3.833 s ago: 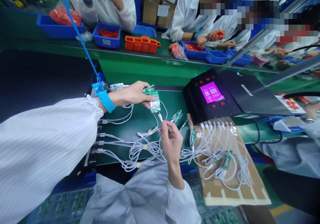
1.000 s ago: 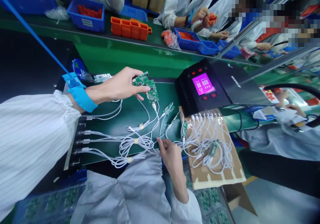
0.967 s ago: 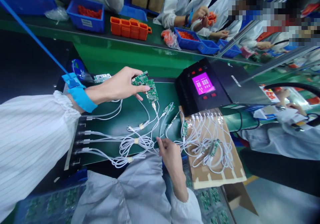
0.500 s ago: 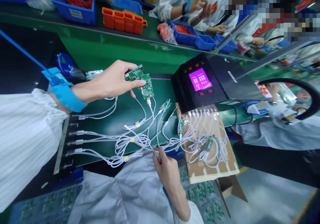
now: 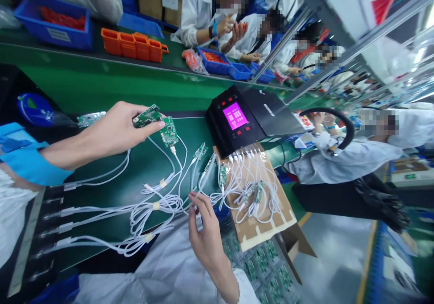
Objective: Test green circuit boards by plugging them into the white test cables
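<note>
My left hand (image 5: 127, 125), with a blue wrist strap (image 5: 37, 157), grips green circuit boards (image 5: 168, 133) between thumb and fingers. A white cable plug (image 5: 173, 150) sits in the lower edge of one board. My right hand (image 5: 205, 225) is open, its fingers apart beside the white cables (image 5: 172, 202) near the bench's front edge. Coiled cables run from the connector strip (image 5: 64, 228) at left. More small circuit boards (image 5: 200, 151) on cables lie between my hands and the black tester (image 5: 233, 121), whose screen glows magenta.
A cardboard sheet (image 5: 237, 231) bearing cables and boards lies below the tester. Trays of boards (image 5: 267, 268) stand under it. Across the green partition are blue bins (image 5: 57, 32), orange holders (image 5: 132, 45) and co-workers. Another person's grey sleeve (image 5: 315, 159) is at right.
The view has swung right, so the bench appears further left. My right hand's fingers have opened from a pinch at the cables. My left hand still holds the boards.
</note>
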The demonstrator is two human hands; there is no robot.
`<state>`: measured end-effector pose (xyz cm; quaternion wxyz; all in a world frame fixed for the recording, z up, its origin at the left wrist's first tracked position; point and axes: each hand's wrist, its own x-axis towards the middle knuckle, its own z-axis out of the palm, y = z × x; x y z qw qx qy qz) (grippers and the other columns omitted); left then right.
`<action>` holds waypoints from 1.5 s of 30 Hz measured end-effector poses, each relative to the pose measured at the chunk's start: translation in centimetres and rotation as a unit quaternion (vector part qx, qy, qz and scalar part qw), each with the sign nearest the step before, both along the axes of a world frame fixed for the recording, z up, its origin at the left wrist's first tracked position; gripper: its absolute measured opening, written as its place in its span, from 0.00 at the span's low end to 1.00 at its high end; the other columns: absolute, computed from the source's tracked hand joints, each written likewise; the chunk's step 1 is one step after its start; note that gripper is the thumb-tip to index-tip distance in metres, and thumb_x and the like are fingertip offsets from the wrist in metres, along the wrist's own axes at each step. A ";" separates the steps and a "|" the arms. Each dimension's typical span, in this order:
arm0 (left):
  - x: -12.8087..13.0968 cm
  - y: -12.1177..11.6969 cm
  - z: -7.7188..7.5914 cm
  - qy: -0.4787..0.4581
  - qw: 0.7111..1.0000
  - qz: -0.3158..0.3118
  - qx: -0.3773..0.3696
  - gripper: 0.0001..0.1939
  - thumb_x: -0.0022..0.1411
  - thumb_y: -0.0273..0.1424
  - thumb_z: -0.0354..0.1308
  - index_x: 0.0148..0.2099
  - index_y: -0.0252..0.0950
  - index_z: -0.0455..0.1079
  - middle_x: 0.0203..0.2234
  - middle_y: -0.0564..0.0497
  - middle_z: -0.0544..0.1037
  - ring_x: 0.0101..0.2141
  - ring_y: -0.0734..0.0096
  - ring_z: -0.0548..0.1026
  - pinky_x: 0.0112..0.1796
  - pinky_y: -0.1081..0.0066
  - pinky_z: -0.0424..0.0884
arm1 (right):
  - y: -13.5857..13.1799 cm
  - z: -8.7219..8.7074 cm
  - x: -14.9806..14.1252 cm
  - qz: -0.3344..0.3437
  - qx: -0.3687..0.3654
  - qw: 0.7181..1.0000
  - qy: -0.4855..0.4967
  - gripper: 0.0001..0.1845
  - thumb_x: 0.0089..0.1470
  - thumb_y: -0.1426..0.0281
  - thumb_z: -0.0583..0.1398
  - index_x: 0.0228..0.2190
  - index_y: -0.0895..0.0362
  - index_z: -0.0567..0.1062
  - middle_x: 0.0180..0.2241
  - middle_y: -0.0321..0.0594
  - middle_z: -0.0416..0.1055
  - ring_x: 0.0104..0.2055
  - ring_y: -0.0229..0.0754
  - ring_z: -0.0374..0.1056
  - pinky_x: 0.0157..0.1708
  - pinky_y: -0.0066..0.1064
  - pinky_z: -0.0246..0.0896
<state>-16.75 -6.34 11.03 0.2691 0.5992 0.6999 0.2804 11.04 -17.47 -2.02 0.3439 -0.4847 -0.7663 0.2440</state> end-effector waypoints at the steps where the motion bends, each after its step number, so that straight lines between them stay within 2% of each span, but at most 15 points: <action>1: 0.0 0.0 -0.1 -0.003 1.000 -0.007 0.011 0.16 0.65 0.44 0.62 0.43 0.35 0.79 0.16 0.57 0.68 0.18 0.77 0.55 0.22 0.70 0.49 | 0.5 0.3 -0.1 -0.002 -0.004 1.000 0.022 0.18 0.68 0.74 0.55 0.56 0.54 0.74 0.55 0.50 0.74 0.59 0.45 0.72 0.59 0.39 0.71; 4: 0.0 -0.1 0.0 -0.021 0.998 -0.021 0.049 0.17 0.64 0.45 0.64 0.46 0.38 0.80 0.16 0.59 0.69 0.19 0.75 0.58 0.23 0.70 0.52 | 2.5 1.0 -0.7 -0.027 -0.038 0.994 0.096 0.13 0.69 0.68 0.58 0.52 0.54 0.76 0.51 0.48 0.76 0.53 0.44 0.75 0.54 0.38 0.73; 8: 0.1 -0.4 0.0 -0.024 0.997 -0.016 0.074 0.16 0.63 0.45 0.65 0.39 0.37 0.77 0.16 0.58 0.68 0.21 0.75 0.59 0.25 0.71 0.55 | 5.3 2.0 -2.5 -0.054 -0.107 0.969 0.216 0.10 0.68 0.62 0.60 0.45 0.55 0.72 0.39 0.40 0.78 0.40 0.40 0.78 0.45 0.33 0.74; 10: 0.1 -0.3 -0.2 -0.017 0.995 -0.022 0.091 0.16 0.62 0.46 0.65 0.37 0.37 0.76 0.17 0.58 0.68 0.21 0.75 0.60 0.25 0.71 0.56 | 6.3 2.5 -3.8 -0.055 -0.129 0.951 0.276 0.10 0.69 0.60 0.58 0.44 0.54 0.67 0.33 0.34 0.75 0.30 0.37 0.77 0.35 0.29 0.73; 12: 0.2 -0.2 -0.6 -0.006 0.992 -0.040 0.120 0.17 0.61 0.47 0.65 0.36 0.37 0.76 0.19 0.57 0.71 0.23 0.74 0.63 0.26 0.70 0.57 | 7.0 3.0 -5.2 -0.054 -0.124 0.940 0.314 0.10 0.70 0.60 0.55 0.44 0.52 0.62 0.32 0.32 0.74 0.24 0.33 0.73 0.28 0.26 0.69; 15: 0.4 0.0 -1.3 0.008 0.983 -0.082 0.161 0.16 0.60 0.46 0.65 0.35 0.36 0.77 0.24 0.54 0.78 0.25 0.71 0.69 0.28 0.71 0.61 | 7.6 3.5 -7.0 -0.054 -0.093 0.937 0.331 0.12 0.71 0.61 0.55 0.50 0.52 0.59 0.34 0.31 0.75 0.21 0.31 0.70 0.25 0.25 0.67; 18: 0.9 -0.1 -1.8 0.012 0.977 -0.118 0.176 0.14 0.61 0.43 0.64 0.36 0.37 0.79 0.29 0.52 0.82 0.27 0.70 0.73 0.30 0.71 0.65 | 7.9 3.7 -8.0 -0.040 -0.060 0.954 0.290 0.12 0.71 0.61 0.54 0.52 0.54 0.65 0.30 0.31 0.73 0.21 0.32 0.68 0.24 0.26 0.67; 21: 1.3 -0.3 -2.0 0.009 0.973 -0.141 0.184 0.10 0.62 0.38 0.63 0.37 0.37 0.79 0.31 0.52 0.84 0.29 0.69 0.77 0.32 0.72 0.67 | 8.2 3.6 -8.4 -0.047 0.018 0.973 0.224 0.13 0.71 0.62 0.55 0.45 0.56 0.74 0.30 0.35 0.74 0.26 0.35 0.70 0.29 0.28 0.69; 24: 1.4 -0.3 -2.1 0.000 0.970 -0.155 0.186 0.09 0.63 0.36 0.62 0.38 0.36 0.80 0.30 0.52 0.84 0.29 0.70 0.77 0.32 0.72 0.68 | 8.2 3.5 -8.7 -0.075 0.117 0.971 0.195 0.11 0.69 0.64 0.58 0.43 0.57 0.78 0.30 0.37 0.75 0.29 0.37 0.70 0.33 0.30 0.70; 27: 1.5 -0.4 -2.0 -0.007 0.971 -0.156 0.183 0.09 0.63 0.36 0.62 0.38 0.36 0.80 0.29 0.52 0.83 0.28 0.71 0.77 0.31 0.72 0.67 | 8.2 3.5 -8.8 -0.099 0.176 0.961 0.187 0.10 0.69 0.67 0.59 0.45 0.57 0.79 0.31 0.38 0.75 0.31 0.37 0.69 0.36 0.32 0.70; 30: 1.7 -0.4 -1.8 -0.008 0.972 -0.154 0.176 0.09 0.62 0.35 0.63 0.37 0.36 0.80 0.28 0.52 0.83 0.27 0.71 0.76 0.31 0.72 0.66 | 8.4 3.4 -8.9 -0.128 0.191 0.955 0.188 0.12 0.69 0.67 0.58 0.48 0.57 0.80 0.29 0.36 0.68 0.30 0.36 0.65 0.35 0.32 0.68; 34: 1.8 -0.4 -1.7 -0.008 0.971 -0.152 0.183 0.09 0.62 0.35 0.64 0.36 0.35 0.80 0.25 0.53 0.81 0.25 0.72 0.74 0.29 0.72 0.65 | 8.7 3.4 -9.4 -0.152 0.188 0.953 0.185 0.11 0.69 0.65 0.60 0.45 0.55 0.81 0.26 0.33 0.62 0.28 0.36 0.60 0.32 0.31 0.65; 45: 1.8 -0.3 -1.9 -0.021 0.972 -0.153 0.176 0.07 0.61 0.33 0.64 0.36 0.36 0.80 0.27 0.52 0.83 0.27 0.71 0.76 0.30 0.71 0.66 | 8.7 3.3 -10.5 -0.135 0.184 0.943 0.241 0.07 0.68 0.67 0.60 0.42 0.56 0.77 0.33 0.38 0.71 0.31 0.37 0.65 0.37 0.34 0.69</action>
